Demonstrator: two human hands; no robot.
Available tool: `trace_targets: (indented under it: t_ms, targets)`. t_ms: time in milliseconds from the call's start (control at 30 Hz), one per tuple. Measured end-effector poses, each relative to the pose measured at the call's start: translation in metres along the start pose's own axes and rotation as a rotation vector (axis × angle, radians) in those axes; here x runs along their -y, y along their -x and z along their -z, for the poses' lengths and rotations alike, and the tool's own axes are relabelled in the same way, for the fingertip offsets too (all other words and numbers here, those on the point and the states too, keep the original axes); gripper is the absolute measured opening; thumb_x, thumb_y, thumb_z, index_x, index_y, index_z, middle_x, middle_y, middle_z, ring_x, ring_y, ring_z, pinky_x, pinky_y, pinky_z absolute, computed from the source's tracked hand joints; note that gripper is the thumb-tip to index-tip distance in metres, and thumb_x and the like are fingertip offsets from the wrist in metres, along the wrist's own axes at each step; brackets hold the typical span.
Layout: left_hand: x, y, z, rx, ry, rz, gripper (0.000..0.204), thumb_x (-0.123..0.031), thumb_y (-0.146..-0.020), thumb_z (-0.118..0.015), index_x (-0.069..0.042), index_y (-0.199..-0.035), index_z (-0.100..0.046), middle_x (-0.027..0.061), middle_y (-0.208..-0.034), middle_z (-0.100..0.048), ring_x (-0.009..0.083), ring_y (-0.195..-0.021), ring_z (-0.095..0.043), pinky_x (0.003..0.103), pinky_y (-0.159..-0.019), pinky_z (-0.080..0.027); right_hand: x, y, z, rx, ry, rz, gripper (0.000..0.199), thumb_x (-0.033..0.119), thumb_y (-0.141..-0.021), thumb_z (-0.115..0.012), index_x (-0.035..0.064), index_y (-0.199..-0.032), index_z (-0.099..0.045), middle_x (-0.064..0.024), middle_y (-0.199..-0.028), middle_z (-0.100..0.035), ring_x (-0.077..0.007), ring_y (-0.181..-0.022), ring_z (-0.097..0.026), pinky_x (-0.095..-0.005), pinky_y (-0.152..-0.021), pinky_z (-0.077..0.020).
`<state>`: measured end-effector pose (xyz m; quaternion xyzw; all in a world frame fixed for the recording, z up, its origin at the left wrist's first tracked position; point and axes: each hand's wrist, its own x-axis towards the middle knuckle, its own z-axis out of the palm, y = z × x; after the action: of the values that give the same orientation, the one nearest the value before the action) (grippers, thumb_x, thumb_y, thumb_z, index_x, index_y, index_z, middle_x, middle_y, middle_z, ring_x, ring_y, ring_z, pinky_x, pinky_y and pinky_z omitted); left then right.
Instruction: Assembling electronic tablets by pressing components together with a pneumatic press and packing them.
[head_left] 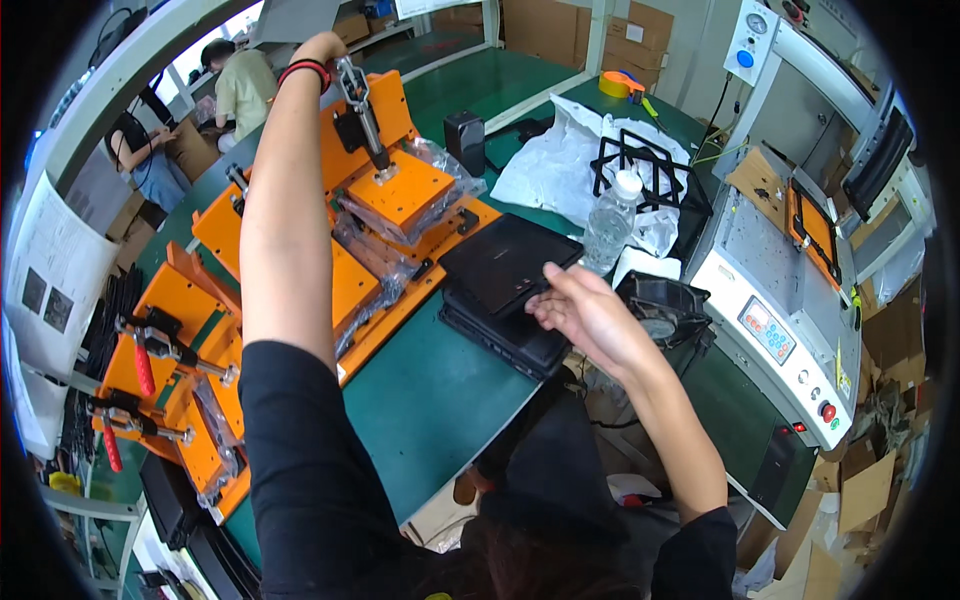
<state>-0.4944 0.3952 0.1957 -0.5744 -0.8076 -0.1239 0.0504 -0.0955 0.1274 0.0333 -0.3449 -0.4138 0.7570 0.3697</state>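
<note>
My left arm stretches up to the far left, where my left hand (pixel 322 47) is closed at the upper end of a metal toggle clamp (pixel 362 115); the fingers and the part gripped are mostly hidden. The clamp's foot rests on an orange block (pixel 400 188) of an orange fixture, with clear plastic film around it. My right hand (pixel 592 315) pinches the near right corner of a thin black plastic case (pixel 510 262), thumb uppermost and fingers curled. That case lies tilted over a stack of similar black cases (pixel 500 337) at the bench's front edge.
More orange fixtures with red-handled clamps (pixel 143 370) stand at left. A water bottle (pixel 611 222), a black fan (pixel 662 305) and black frames (pixel 650 165) on white wrap (pixel 545 160) lie beyond my right hand. A machine with a control panel (pixel 768 330) stands at right. Two people sit far left.
</note>
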Motion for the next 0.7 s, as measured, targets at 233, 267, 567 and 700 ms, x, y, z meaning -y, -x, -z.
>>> trace_targets:
  t_ms: [233,267,567,700]
  targets:
    - [-0.001,-0.006,-0.005,-0.034,-0.117,-0.002,0.018,-0.011,-0.073,-0.057,0.000,-0.073,-0.071,0.0150,-0.068,-0.066,0.0256,-0.059,-0.065,0.041,-0.059,-0.050,-0.013,-0.088,-0.022,0.202,-0.024,-0.122,0.024,0.021,-0.099,-0.045,-0.0007,-0.094,-0.052,-0.0103,-0.087,-0.059,-0.0157,-0.078,-0.057,-0.0262,-0.072,-0.0477]
    - [0.000,-0.006,-0.006,-0.129,-0.116,-0.029,0.018,-0.011,-0.073,-0.056,0.001,-0.074,-0.069,0.0165,-0.067,-0.065,0.0270,-0.059,-0.064,0.041,-0.059,-0.049,-0.014,-0.104,-0.024,0.218,0.031,-0.159,0.021,0.018,-0.099,-0.043,-0.0011,-0.097,-0.051,-0.0111,-0.090,-0.058,-0.0166,-0.080,-0.057,-0.0268,-0.073,-0.0487]
    - [0.006,-0.017,-0.014,-0.174,-0.096,0.017,0.019,-0.013,-0.074,-0.056,0.000,-0.075,-0.070,0.0166,-0.069,-0.064,0.0283,-0.061,-0.062,0.042,-0.062,-0.048,-0.037,-0.184,-0.040,0.114,0.013,-0.294,0.022,0.008,-0.099,-0.038,-0.0078,-0.113,-0.039,-0.0179,-0.103,-0.052,-0.0219,-0.083,-0.059,-0.0285,-0.065,-0.0531]
    - [0.004,-0.024,-0.010,-0.007,-0.177,0.096,0.029,-0.026,-0.077,-0.057,-0.012,-0.099,-0.071,0.0158,-0.110,-0.064,0.0323,-0.104,-0.061,0.046,-0.090,-0.045,-0.050,-0.189,-0.036,0.082,0.009,-0.210,0.024,0.000,-0.093,-0.047,-0.0078,-0.115,-0.041,-0.0172,-0.105,-0.054,-0.0217,-0.084,-0.062,-0.0269,-0.072,-0.0580]
